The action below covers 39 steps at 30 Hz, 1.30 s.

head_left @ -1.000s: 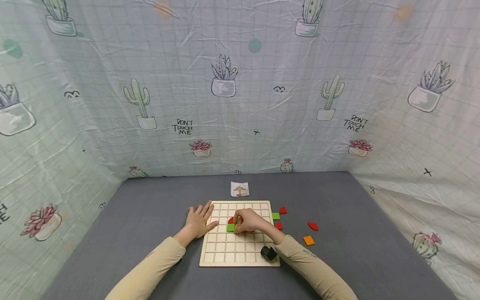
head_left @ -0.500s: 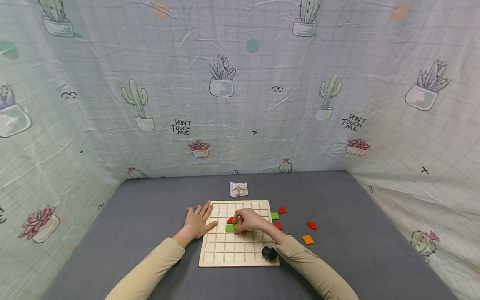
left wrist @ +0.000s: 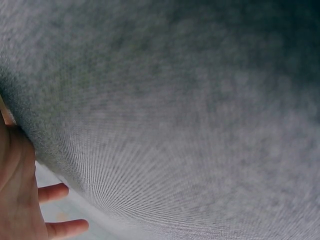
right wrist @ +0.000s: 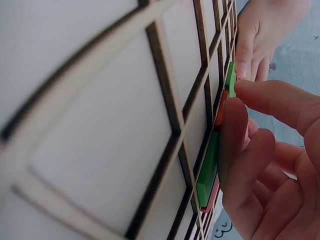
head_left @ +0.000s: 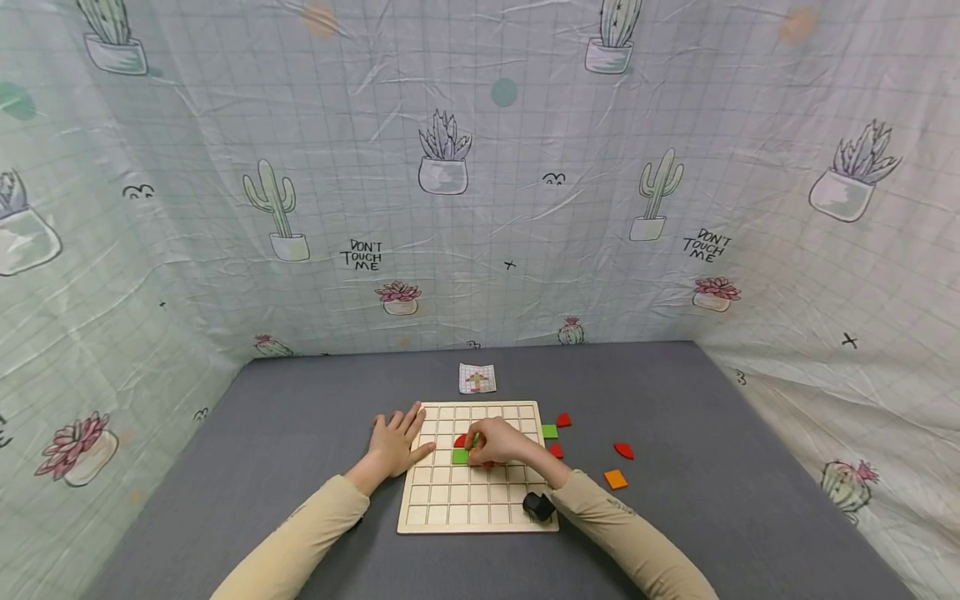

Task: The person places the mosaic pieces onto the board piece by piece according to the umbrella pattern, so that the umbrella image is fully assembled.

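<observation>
My right hand [head_left: 497, 440] bends over the middle of a wooden grid board [head_left: 450, 515], thumb and fingertips at an orange tile [right wrist: 220, 111] low in the grid. They pinch that tile, mostly hidden by the hand in the head view. Beside it lie a green square tile [head_left: 460, 456] and a red rounded tile [head_left: 461, 440]. Another green tile [right wrist: 206, 170] sits under the right fingers. My left hand [head_left: 392, 442] rests flat across the board's left edge, fingers spread; its palm side [left wrist: 20, 195] shows in the left wrist view.
A small printed pattern card [head_left: 477, 378] lies behind the board. Right of the board are a green tile [head_left: 550, 432], red tiles [head_left: 624, 451] and an orange square [head_left: 616, 479]. A black wrist device [head_left: 538, 507] is by the right cuff. Patterned cloth walls surround the grey table [head_left: 315, 392].
The head view has shifted slightly. Both hands keep their places on the board, and the tiles show no visible movement.
</observation>
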{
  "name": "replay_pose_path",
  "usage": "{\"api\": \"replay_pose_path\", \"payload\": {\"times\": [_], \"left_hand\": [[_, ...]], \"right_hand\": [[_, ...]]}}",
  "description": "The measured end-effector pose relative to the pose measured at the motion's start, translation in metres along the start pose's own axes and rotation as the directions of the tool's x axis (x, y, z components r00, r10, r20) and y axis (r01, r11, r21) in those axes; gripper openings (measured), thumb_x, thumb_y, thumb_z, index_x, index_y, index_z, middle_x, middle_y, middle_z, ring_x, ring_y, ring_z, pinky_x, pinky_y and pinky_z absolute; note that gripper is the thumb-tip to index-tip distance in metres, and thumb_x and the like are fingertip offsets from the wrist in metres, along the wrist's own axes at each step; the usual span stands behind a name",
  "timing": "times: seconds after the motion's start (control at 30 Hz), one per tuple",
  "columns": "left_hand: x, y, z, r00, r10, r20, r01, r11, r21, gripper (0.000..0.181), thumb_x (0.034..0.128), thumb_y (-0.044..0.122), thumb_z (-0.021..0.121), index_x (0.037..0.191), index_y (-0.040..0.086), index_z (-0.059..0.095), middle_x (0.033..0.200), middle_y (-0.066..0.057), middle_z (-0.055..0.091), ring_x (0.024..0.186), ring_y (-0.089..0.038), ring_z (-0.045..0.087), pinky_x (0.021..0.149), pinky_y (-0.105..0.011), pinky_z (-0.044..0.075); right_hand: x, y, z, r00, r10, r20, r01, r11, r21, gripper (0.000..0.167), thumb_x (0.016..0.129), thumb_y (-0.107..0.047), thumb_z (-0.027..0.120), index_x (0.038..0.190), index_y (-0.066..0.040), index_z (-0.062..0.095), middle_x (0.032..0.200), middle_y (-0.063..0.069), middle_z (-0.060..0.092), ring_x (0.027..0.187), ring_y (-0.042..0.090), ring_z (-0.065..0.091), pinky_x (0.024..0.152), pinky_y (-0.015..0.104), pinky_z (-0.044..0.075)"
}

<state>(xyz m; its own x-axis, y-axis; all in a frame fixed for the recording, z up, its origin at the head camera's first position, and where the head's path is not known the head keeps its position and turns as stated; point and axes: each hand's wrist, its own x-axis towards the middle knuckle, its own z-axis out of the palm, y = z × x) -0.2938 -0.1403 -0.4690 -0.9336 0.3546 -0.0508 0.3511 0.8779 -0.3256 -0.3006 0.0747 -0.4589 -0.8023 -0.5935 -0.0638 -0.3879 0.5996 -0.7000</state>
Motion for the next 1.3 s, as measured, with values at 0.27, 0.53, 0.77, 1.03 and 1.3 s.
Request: {"api": "replay_pose_path", "payload": {"times": [0.27,0.53,0.77,1.03,1.3], "left_hand": [[0.001,0.000,0.001,1.000,0.007,0.001,-0.007,1.000,-0.016,0.069,0.0883,0.061,0.027,0.141,0.016,0.028,0.147,-0.001,0.026,0.121,-0.025,0.040,0.080,-0.050,0.035],[0.000,0.000,0.002,1.000,0.006,0.015,-0.006,1.000,-0.018,0.070,0.0883,0.061,0.026,0.142,0.016,0.027,0.148,-0.001,0.025,0.121,-0.025,0.039,0.080,-0.051,0.034],[0.001,-0.001,0.002,1.000,0.004,0.017,-0.004,1.000,-0.006,0.070,0.0884,0.061,0.025,0.142,0.016,0.026,0.148,-0.001,0.025,0.121,-0.025,0.039,0.080,-0.050,0.035],[0.002,-0.001,0.002,1.000,0.004,0.004,-0.004,1.000,-0.021,0.070,0.0887,0.060,0.027,0.142,0.015,0.027,0.148,-0.001,0.025,0.121,-0.026,0.039,0.079,-0.051,0.034],[-0.001,0.000,0.000,1.000,0.004,0.002,-0.004,1.000,0.000,0.070,0.0883,0.061,0.026,0.142,0.017,0.027,0.148,0.000,0.025,0.121,-0.024,0.040,0.079,-0.050,0.034]], "right_hand": [[-0.009,0.001,-0.010,1.000,-0.024,0.014,0.023,0.999,0.035,0.015,0.078,-0.008,0.067,0.091,-0.003,0.063,0.064,0.005,0.063,0.050,0.021,0.058,0.043,0.021,0.039],[-0.020,0.016,-0.026,1.000,-0.027,-0.011,0.028,0.998,0.058,0.014,0.079,-0.010,0.066,0.090,-0.002,0.063,0.068,0.005,0.061,0.049,0.022,0.060,0.042,0.023,0.043],[-0.031,0.028,-0.038,0.999,0.015,-0.044,-0.012,0.998,0.067,0.013,0.081,-0.011,0.063,0.092,-0.003,0.063,0.071,0.006,0.063,0.051,0.022,0.061,0.043,0.025,0.045],[-0.045,0.042,-0.055,0.995,0.021,-0.093,-0.020,1.000,0.021,0.015,0.082,-0.011,0.063,0.095,-0.003,0.062,0.070,0.010,0.063,0.054,0.022,0.062,0.047,0.025,0.045],[-0.061,0.065,-0.076,0.990,0.042,-0.136,-0.035,0.998,0.055,0.022,0.083,-0.012,0.062,0.099,0.003,0.060,0.071,0.015,0.062,0.054,0.026,0.060,0.043,0.029,0.043]]}}
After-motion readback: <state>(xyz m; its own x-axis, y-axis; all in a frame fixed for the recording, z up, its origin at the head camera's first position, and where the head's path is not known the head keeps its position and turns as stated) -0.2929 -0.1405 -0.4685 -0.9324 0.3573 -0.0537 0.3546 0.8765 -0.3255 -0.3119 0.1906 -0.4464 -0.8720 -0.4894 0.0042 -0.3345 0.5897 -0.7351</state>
